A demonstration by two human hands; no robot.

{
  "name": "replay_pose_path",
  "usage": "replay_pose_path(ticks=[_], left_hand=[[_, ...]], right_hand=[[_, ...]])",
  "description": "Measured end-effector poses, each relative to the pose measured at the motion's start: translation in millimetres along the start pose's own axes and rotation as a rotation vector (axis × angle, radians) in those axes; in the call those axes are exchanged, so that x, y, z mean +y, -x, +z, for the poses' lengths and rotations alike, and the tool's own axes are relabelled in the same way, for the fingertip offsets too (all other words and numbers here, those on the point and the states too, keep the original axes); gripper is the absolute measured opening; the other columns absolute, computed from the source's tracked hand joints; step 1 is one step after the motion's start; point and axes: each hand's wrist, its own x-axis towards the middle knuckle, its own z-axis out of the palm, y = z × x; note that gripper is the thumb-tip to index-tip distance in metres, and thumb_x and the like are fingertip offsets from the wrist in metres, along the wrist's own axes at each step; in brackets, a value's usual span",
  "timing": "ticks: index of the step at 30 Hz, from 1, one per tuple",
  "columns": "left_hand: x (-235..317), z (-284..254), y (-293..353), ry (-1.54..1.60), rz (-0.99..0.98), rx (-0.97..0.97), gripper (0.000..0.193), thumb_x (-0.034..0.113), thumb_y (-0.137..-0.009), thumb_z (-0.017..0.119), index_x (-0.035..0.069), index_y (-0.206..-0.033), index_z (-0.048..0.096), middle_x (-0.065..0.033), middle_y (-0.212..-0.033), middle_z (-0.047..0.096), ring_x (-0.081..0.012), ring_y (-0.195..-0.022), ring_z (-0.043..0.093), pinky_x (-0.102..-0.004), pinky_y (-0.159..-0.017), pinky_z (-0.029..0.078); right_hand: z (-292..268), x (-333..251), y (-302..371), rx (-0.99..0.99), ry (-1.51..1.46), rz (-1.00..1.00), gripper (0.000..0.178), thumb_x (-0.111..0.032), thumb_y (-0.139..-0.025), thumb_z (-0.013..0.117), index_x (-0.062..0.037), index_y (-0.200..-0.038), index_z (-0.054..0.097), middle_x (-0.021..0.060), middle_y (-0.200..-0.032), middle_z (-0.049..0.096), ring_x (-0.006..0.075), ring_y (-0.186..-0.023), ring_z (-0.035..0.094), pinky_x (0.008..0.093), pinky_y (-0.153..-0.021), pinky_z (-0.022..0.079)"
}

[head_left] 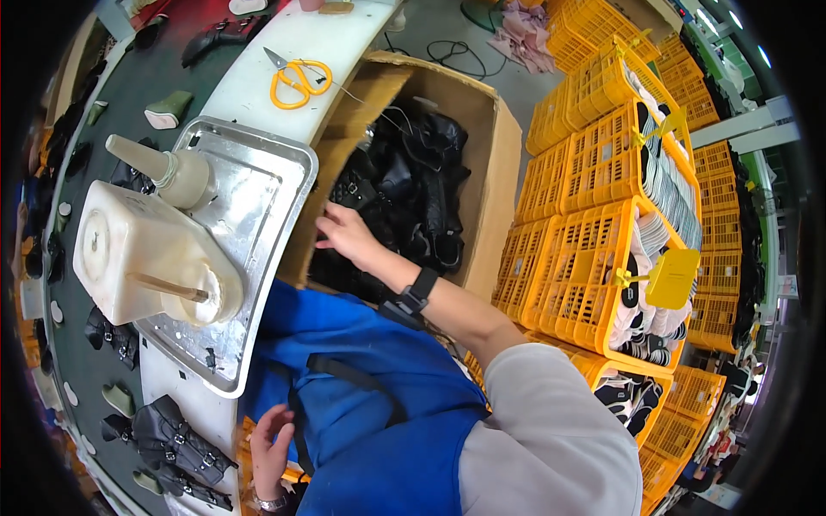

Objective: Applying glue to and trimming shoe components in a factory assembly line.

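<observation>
My right hand (pixel 348 236), a black band on its wrist, reaches over the cardboard box (pixel 497 163). Its slightly bent fingers are apart beside the inner flap, and I see nothing held in them. Inside the box lies a heap of black buckled boot uppers (pixel 396 176). Low at the left, my left hand (pixel 272 443) hangs by the table edge in front of my blue apron (pixel 370 404). Its fingers are loosely bent and apart, with nothing visible in them. Nearest to it on the white table lie black buckled boots (pixel 176 439).
A metal tray (pixel 274 163) holds a white plastic container (pixel 129 249) with a brush (pixel 168 286) and a nozzle bottle (pixel 176 176). Orange-handled scissors (pixel 297 82) lie behind it. Yellow crates (pixel 576 267) of insole-like pieces stand stacked right. A dark green belt (pixel 194 90) carries shoe parts.
</observation>
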Motion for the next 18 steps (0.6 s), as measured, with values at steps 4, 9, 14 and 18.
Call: replay_pose_path(ticks=[4, 9, 14, 18], left_hand=[[90, 40, -32, -0.578, 0.502, -0.317, 0.040, 0.006, -0.075, 0.062, 0.000, -0.114, 0.051, -0.0180, -0.101, 0.059, -0.0317, -0.094, 0.057, -0.0337, -0.083, 0.044], [86, 69, -98, -0.681, 0.586, -0.496, 0.059, 0.010, -0.076, 0.064, 0.004, -0.129, 0.038, -0.0196, -0.130, 0.040, -0.0314, -0.102, 0.053, -0.0353, -0.086, 0.044], [71, 74, -149, -0.516, 0.327, -0.529, 0.075, 0.015, -0.079, 0.063, 0.010, -0.140, 0.019, -0.0134, -0.139, 0.031, -0.0251, -0.108, 0.048, -0.0353, -0.088, 0.042], [67, 86, -152, -0.753, 0.588, -0.418, 0.075, 0.012, -0.078, 0.063, 0.010, -0.139, 0.019, -0.0187, -0.139, 0.029, -0.0288, -0.118, 0.043, -0.0333, -0.093, 0.039]], right_hand=[[16, 25, -12, 0.092, 0.153, -0.190, 0.059, -0.011, -0.088, 0.044, -0.0078, -0.140, 0.016, 0.0123, -0.121, 0.048, 0.0196, -0.095, 0.054, 0.0301, -0.074, 0.050], [22, 7, 8, -0.123, 0.007, 0.005, 0.067, -0.010, -0.087, 0.045, -0.0135, -0.142, 0.007, 0.0124, -0.127, 0.043, 0.0185, -0.094, 0.055, 0.0307, -0.074, 0.050], [-24, 20, 28, -0.289, 0.041, 0.040, 0.079, -0.002, -0.084, 0.045, -0.0226, -0.142, -0.006, 0.0112, -0.132, 0.040, 0.0164, -0.089, 0.055, 0.0297, -0.076, 0.048], [-66, 88, 4, -0.269, 0.336, -0.204, 0.065, -0.006, -0.080, 0.054, -0.0133, -0.137, 0.026, 0.0150, -0.117, 0.052, 0.0232, -0.095, 0.056, 0.0329, -0.079, 0.047]])
